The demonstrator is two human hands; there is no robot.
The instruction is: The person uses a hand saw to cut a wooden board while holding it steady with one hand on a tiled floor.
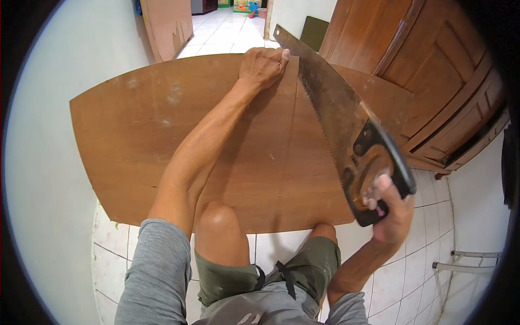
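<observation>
A large brown plywood sheet [157, 141] lies flat across the middle of the head view, with a thin straight line running down it near the centre. My left hand [262, 65] presses on its far edge, thumb up against the saw blade. My right hand [392, 214] grips the black and orange handle of a hand saw [336, 103]. The rusty blade slants from the handle up to the sheet's far edge, teeth facing the line. My bare knees [216, 216] rest under or against the sheet's near edge.
A brown wooden door [433, 65] leans at the right, behind the saw. White walls flank both sides. White floor tiles [401, 281] show below, with a white metal rack [471, 260] at the lower right. A tiled hallway [227, 27] extends beyond.
</observation>
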